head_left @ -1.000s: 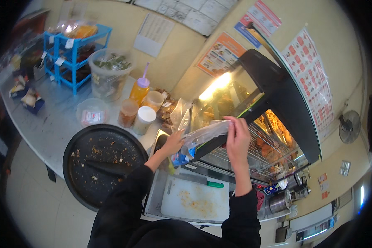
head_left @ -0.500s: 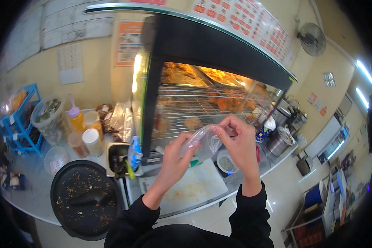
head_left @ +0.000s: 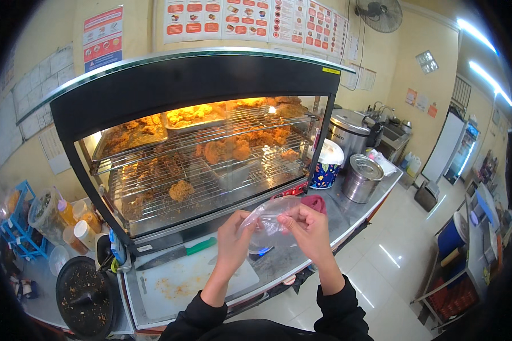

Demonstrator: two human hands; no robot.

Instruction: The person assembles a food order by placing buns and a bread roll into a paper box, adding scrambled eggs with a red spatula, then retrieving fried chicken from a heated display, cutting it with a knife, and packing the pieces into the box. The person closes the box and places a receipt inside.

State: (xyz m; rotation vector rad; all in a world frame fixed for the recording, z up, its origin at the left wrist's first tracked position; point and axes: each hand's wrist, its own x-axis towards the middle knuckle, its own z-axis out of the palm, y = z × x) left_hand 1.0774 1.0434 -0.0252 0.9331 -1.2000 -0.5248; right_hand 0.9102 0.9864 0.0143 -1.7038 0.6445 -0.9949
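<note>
A thin clear plastic bag (head_left: 273, 215) is stretched between my two hands above the counter. My left hand (head_left: 236, 237) has its fingers closed on one side of the bag, some of them partly hidden by it. At the other side my right hand (head_left: 306, 227) pinches the bag's edge between thumb and fingers. Below and to the left lies a white cutting board (head_left: 190, 284) with crumbs on it. A knife (head_left: 176, 254) with a green handle rests along the board's far side.
Behind my hands stands a glass-fronted warming cabinet (head_left: 205, 74) holding fried chicken (head_left: 181, 191) on wire racks. A round black pan (head_left: 85, 295) with crumbs sits at the left, near several bottles. To the right are a metal pot (head_left: 362, 179) and a patterned tub (head_left: 326, 170).
The view has swung to the right, bringing more of the cabinet and the right counter into sight. Both hands still hold the bag, which now hangs wider between them.
</note>
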